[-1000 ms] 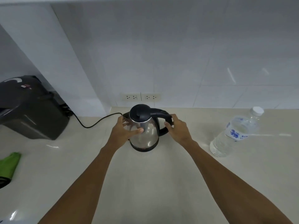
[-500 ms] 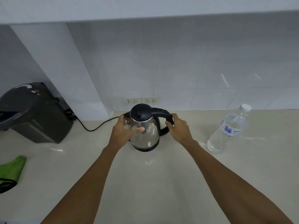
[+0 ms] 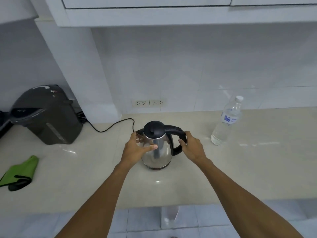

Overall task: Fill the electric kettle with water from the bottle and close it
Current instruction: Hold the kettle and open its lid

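Shiny round metal kettle [image 3: 157, 152] stands upright, spout left; left hand [image 3: 135, 150] cups its side, right hand [image 3: 192, 148] grips its black handle [image 3: 176, 133].

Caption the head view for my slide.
Left hand steadies the steel kettle, right hand on its handle; lid shut, capped water bottle standing apart.

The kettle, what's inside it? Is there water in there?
You can't see inside. The kettle has its black lid shut, and its steel wall hides any water. The water bottle is capped.
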A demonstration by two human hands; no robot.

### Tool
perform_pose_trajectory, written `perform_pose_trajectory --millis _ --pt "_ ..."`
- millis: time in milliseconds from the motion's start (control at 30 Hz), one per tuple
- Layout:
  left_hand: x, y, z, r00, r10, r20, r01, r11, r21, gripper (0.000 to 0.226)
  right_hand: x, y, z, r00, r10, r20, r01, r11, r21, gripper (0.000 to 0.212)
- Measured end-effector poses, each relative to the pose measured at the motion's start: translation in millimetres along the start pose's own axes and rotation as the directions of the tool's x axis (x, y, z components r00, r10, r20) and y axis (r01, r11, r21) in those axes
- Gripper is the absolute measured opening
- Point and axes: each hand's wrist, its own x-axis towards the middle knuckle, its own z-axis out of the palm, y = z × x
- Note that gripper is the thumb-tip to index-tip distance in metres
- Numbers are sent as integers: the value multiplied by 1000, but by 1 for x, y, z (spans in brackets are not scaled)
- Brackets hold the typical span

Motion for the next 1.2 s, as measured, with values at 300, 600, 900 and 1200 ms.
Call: perform_pose_trajectory --millis 300,600,900,1200 --pt "-40 -33 2 998 -67 14 67 997 32 98 -44 5 18 997 57 43 -58 998 8 22" --pt "-30 -33 10 995 -81 -51 83 996 46 100 -22 14 25 993 46 106 -50 998 38 23" --pt "-26 -30 16 992 -106 -67 108 994 19 100 -11 8 18 981 95 168 -65 982 -176 35" --pt "-40 -26 -4 997 -57 -57 65 988 140 131 -19 -106 7 977 -214 12 204 909 -362 46"
